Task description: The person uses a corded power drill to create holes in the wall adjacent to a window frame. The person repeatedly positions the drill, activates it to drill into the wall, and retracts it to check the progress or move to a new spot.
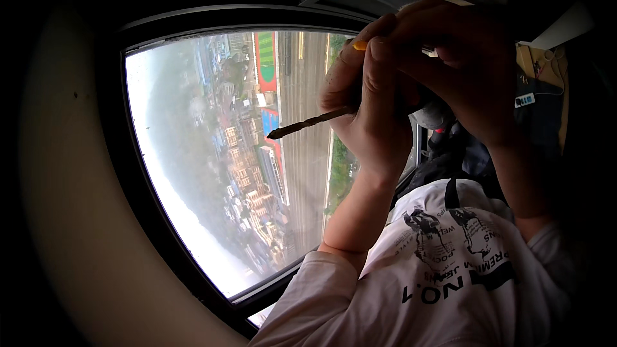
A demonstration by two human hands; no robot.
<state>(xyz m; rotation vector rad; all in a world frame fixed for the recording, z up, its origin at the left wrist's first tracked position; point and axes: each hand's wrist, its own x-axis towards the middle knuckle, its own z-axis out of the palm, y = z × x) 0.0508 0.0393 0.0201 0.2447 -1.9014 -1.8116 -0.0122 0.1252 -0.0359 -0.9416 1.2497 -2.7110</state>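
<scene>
My left hand (pixel 373 103) is raised in front of the window, its fingers closed. A long spiral drill bit (pixel 308 123) sticks out from it to the left, tip slightly down; its other end is hidden by the hand. A small yellow piece (pixel 360 45), perhaps plastic, shows at the tips of the left thumb and forefinger. My right hand (pixel 450 58) is in deep shadow, closed against the left hand's fingertips. What the right fingers hold, if anything, cannot be made out. Something dark with a touch of red shows dimly behind the left wrist.
A large window pane (pixel 205 141) in a dark frame fills the left, with buildings and a sports field far below. A pale curved wall (pixel 71 186) borders it. At the right, a small white device (pixel 524 99) and a cable (pixel 556 58) lie near a tan surface.
</scene>
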